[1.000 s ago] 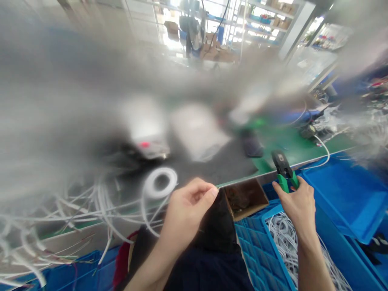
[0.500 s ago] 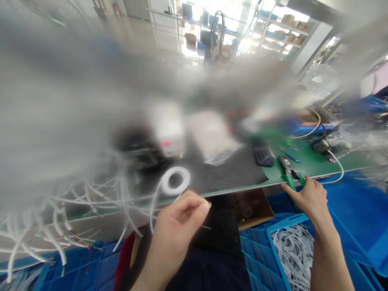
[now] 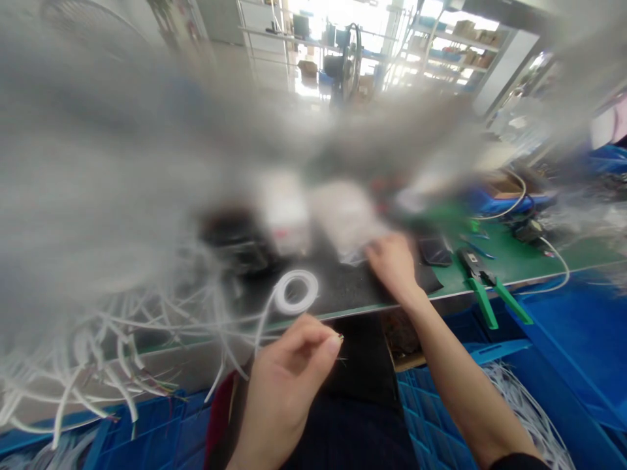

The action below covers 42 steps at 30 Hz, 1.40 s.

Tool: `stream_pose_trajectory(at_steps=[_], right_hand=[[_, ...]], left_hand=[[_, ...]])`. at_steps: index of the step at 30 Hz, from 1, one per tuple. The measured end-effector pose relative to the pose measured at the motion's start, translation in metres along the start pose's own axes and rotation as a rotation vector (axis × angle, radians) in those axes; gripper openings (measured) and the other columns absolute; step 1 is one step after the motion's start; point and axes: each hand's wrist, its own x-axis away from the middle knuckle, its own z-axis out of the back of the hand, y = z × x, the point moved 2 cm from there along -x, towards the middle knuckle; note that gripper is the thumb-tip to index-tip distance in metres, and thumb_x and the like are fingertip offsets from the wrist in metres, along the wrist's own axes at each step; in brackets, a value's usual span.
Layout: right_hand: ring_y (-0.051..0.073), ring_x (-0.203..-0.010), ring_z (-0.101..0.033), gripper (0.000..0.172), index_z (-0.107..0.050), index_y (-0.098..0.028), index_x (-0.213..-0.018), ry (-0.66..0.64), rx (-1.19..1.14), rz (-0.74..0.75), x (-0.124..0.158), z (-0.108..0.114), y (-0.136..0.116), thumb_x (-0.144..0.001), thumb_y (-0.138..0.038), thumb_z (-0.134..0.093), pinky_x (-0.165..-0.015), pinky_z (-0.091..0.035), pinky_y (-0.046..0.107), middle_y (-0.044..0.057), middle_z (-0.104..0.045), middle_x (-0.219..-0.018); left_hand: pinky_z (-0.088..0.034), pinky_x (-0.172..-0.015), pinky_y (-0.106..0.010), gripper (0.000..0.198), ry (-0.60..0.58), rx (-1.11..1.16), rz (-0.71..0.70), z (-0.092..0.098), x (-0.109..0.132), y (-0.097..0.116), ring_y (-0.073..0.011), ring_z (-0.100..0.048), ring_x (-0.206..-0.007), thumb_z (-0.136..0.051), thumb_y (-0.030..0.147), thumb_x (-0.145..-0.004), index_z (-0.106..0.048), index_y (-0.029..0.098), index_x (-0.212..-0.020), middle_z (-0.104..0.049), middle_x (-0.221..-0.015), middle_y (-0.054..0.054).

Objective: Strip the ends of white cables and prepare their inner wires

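Observation:
My left hand (image 3: 294, 372) is closed in a pinch at the bench's front edge, gripping the end of a white cable; small wire tips show at its fingertips. That cable leads back to a white coil (image 3: 296, 292) on the black mat (image 3: 337, 287). Over the mat, my right hand (image 3: 393, 264) reaches to the edge of a pale plastic bag (image 3: 347, 215), its fingertips partly blurred and hidden. To its right lies a dark phone (image 3: 435, 251). A crimping tool with green handles (image 3: 482, 294) rests on the green bench, its handles spread past the edge.
Many white cables (image 3: 98, 365) with bared wires hang over the front edge at left. Blue crates (image 3: 431, 405) stand below, one with coiled cables. A white box (image 3: 287, 215) and blue pliers (image 3: 479, 248) are on the bench. Blurred plastic covers the upper left.
My right hand has let go of the crimping tool's green handles and moved left to the plastic bag. My left hand keeps its pinch. The view has shifted slightly.

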Motion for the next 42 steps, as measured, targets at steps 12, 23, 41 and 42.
stream_pose_trajectory(at_steps=[12,23,41,42], right_hand=[[0.031,-0.1,-0.066,0.027,-0.076,-0.018,-0.099,0.071,-0.35,-0.253,0.03,0.023,-0.013,-0.095,-0.044,-0.069,-0.097,-0.049,0.045,0.014,-0.075,-0.104],[0.009,-0.06,-0.058,0.018,-0.074,-0.021,-0.097,-0.435,-1.529,-0.608,0.133,0.053,-0.087,-0.088,-0.023,-0.089,-0.049,-0.042,0.018,-0.001,-0.07,-0.083],[0.011,-0.062,-0.068,0.011,-0.082,-0.019,-0.097,-0.401,-1.461,-0.488,0.14,0.048,-0.087,-0.099,-0.03,-0.083,-0.054,-0.057,0.018,0.001,-0.077,-0.078],[0.011,-0.062,-0.068,0.01,-0.083,-0.02,-0.099,-0.4,-1.446,-0.478,0.141,0.048,-0.087,-0.1,-0.03,-0.082,-0.055,-0.057,0.018,0.001,-0.077,-0.077]], left_hand=[[-0.044,-0.073,-0.03,0.021,0.008,0.002,0.025,0.012,0.0,-0.013,-0.0179,-0.057,-0.077,-0.073,0.029,-0.102,-0.075,0.021,-0.083,-0.065,-0.082,-0.002],[-0.045,-0.075,-0.028,0.017,-0.058,-0.017,0.04,0.009,-0.008,-0.016,-0.016,-0.058,-0.079,-0.072,0.026,-0.104,-0.078,0.022,-0.088,-0.066,-0.084,0.0],[-0.047,-0.071,-0.026,0.015,-0.056,-0.245,-0.122,0.007,-0.009,-0.007,-0.0132,-0.063,-0.077,-0.07,0.016,-0.101,-0.079,0.021,-0.089,-0.068,-0.084,0.001],[-0.048,-0.07,-0.025,0.016,-0.052,-0.249,-0.125,0.006,-0.009,-0.006,-0.0131,-0.063,-0.077,-0.07,0.015,-0.1,-0.079,0.021,-0.088,-0.068,-0.084,0.001]])
